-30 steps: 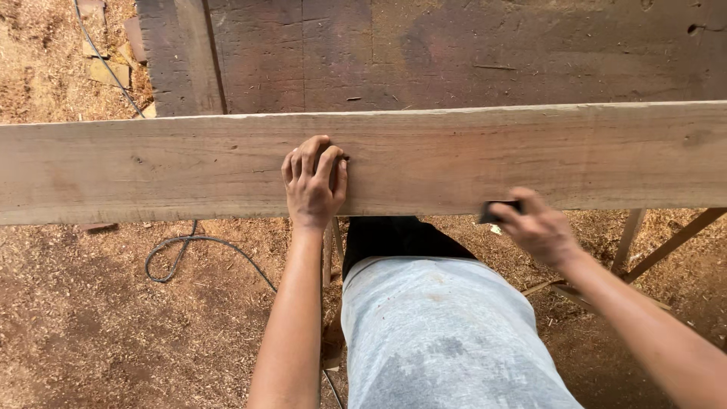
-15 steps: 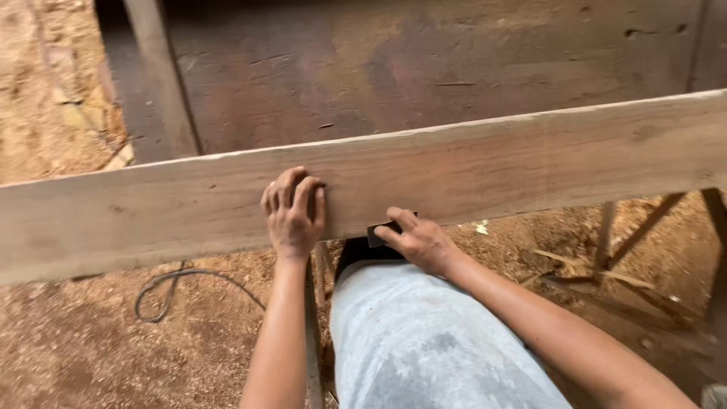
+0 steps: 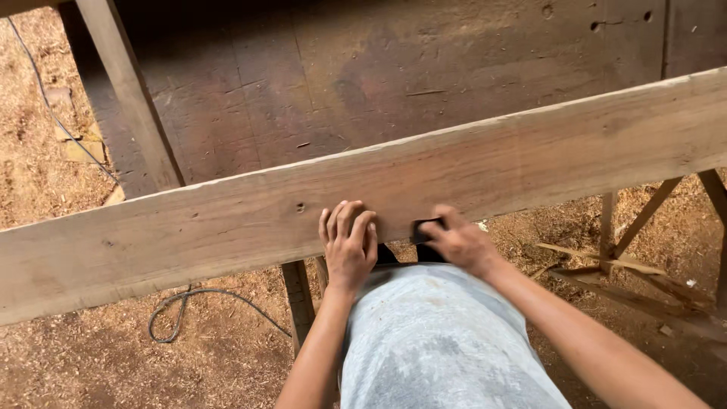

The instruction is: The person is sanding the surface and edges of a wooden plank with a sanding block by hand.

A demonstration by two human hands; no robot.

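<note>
Pale wood: the long plank (image 3: 454, 174) slants across mid-frame, near edge free. Left hand (image 3: 350, 246) lies flat on that edge, fingers together; right hand (image 3: 458, 242) beside it pinches a small black object (image 3: 424, 227). Behind, a dark workbench (image 3: 394, 76); lower left, a cable (image 3: 189, 303) loops over the sawdust floor (image 3: 98, 356).

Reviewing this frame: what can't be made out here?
Head view only:
- Small dark object under the right hand: mostly covered by fingers, kind unclear.
- Long pale wooden plank: both ends cut off by the frame edges.
- Left hand: palm side hidden against the plank.
- Grey cable on the sawdust: passes behind the plank.
</note>
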